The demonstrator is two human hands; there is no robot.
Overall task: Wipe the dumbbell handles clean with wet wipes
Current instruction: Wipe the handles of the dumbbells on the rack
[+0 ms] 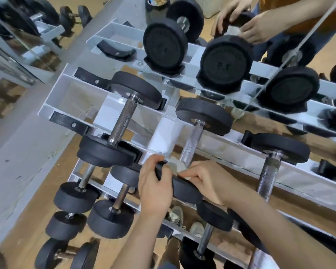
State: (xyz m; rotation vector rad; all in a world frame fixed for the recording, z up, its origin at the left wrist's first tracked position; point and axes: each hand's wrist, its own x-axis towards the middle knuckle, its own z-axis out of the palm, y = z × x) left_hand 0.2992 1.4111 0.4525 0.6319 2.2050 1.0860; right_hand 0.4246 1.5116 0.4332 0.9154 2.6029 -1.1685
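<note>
One dumbbell handle [191,144] matters here. It sits on the middle tier of the white rack [105,111], centre frame, with its knurled steel running from the near weight head [182,188] up and slightly right to the far head [204,115]. My right hand [204,181] pinches the wet wipe [175,166] at the handle's lower end, where it meets the near head, so the rest of the handle lies up-frame along that axis. My left hand [155,189] curls its fingers over the near head's rim. Embossed digits on a top-row head [226,63] look like 2.5, though I can't read them for certain.
</note>
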